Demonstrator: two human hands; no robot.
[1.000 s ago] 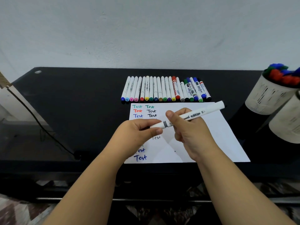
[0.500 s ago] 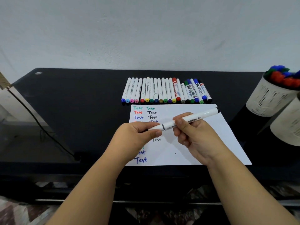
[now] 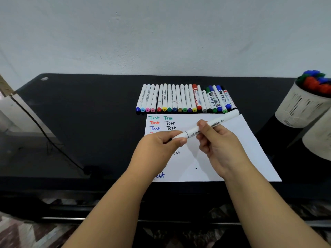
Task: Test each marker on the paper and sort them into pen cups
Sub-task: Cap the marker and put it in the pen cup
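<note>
A white marker (image 3: 217,123) is held slantwise above the white paper (image 3: 250,149), its far end pointing up and right. My right hand (image 3: 217,147) grips the barrel near its middle. My left hand (image 3: 157,151) pinches the marker's near end, its cap, between thumb and forefinger. The paper carries several coloured and black "Test" words (image 3: 162,123) down its left side. A row of several markers (image 3: 184,99) with coloured caps lies side by side just beyond the paper. At the right stand two white pen cups; the farther cup (image 3: 297,108) holds several markers, the nearer cup (image 3: 318,138) is cut off by the frame edge.
Everything rests on a black table (image 3: 89,113) against a pale wall. A black cable (image 3: 44,135) runs down across the table's left side. Below the front edge a patterned floor (image 3: 26,230) shows.
The marker and both hands have stayed over the paper, shifting only slightly; the marker's far end dipped, then rose a little. Both grips are unchanged.
</note>
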